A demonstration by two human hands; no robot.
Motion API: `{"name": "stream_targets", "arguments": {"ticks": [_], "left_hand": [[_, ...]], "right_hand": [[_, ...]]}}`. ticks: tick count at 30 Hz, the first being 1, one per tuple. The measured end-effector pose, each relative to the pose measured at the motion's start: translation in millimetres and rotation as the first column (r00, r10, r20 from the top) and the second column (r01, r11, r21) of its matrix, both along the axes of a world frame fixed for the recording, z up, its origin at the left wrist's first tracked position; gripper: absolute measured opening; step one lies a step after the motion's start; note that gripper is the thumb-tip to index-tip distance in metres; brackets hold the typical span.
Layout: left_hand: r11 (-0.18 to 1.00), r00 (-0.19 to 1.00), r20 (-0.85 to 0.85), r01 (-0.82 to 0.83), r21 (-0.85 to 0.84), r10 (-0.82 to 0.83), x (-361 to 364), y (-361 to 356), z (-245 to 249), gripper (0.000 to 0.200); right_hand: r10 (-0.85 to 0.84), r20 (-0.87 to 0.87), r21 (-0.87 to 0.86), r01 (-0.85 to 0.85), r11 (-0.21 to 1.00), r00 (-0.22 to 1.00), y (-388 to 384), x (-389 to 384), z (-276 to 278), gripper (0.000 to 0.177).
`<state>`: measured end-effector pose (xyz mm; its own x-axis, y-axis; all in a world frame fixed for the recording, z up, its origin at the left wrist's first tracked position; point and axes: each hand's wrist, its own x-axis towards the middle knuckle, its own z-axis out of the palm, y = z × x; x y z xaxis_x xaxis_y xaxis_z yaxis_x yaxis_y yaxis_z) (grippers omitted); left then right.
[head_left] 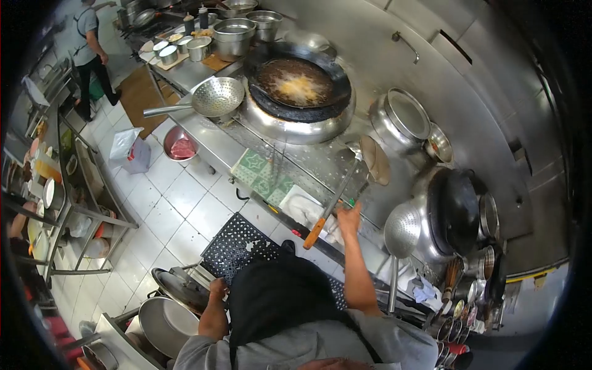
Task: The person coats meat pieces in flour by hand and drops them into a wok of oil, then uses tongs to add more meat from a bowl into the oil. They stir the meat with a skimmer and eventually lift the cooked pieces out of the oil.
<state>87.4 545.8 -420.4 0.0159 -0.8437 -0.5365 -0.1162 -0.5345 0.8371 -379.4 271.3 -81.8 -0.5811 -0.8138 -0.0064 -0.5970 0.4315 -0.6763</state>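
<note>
My right hand (pixel 349 220) is over the front edge of the stove, with its fingers closed around the handle of a wok spatula (pixel 375 161) whose broad brownish head points away from me. Beside it lies a ladle with a wooden handle (pixel 316 233), angled across the edge next to a crumpled white cloth (pixel 303 209). Low at my left side, my left hand (pixel 218 288) is curled near some pot lids (pixel 179 288); whatever is inside its fingers is hidden. Farther off, a large black wok (pixel 342 77) holds dark, bubbling oil with a pale yellow foamy patch.
A perforated strainer (pixel 217 97) rests left of the wok, and another skimmer (pixel 402 231) lies to my right. A second black wok (pixel 455 209) stands at right. Red meat sits in a metal bowl (pixel 174 137). A black mat (pixel 237 243) covers tiles. Another person (pixel 87 46) stands far left.
</note>
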Motion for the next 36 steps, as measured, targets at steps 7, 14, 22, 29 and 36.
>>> {"name": "stream_targets", "arguments": {"ticks": [7,14,22,29,36], "left_hand": [[0.873,0.935,0.145,-0.353,0.337,0.322,-29,-5,67,0.008],[0.991,0.958,0.284,-0.078,0.106,0.045,-12,29,66,0.010],[0.511,0.619,0.013,-0.660,0.551,0.785,-57,-24,165,0.014],[0.868,0.872,-0.050,-0.477,0.135,0.487,-61,28,142,0.011],[0.988,0.761,0.647,-0.055,0.145,-0.053,-71,92,107,0.021]], "right_hand": [[0.015,-0.138,-0.192,-0.042,0.980,0.990,11,-63,35,0.044],[0.267,0.676,-0.444,0.090,0.892,0.687,-23,-23,181,0.033],[0.442,0.737,-0.406,-0.189,0.894,0.511,-127,-13,181,0.021],[0.444,0.641,-0.217,-0.407,0.887,0.626,-212,20,168,0.015],[0.239,0.966,-0.257,-0.351,0.900,-0.096,-219,43,146,0.003]]}}
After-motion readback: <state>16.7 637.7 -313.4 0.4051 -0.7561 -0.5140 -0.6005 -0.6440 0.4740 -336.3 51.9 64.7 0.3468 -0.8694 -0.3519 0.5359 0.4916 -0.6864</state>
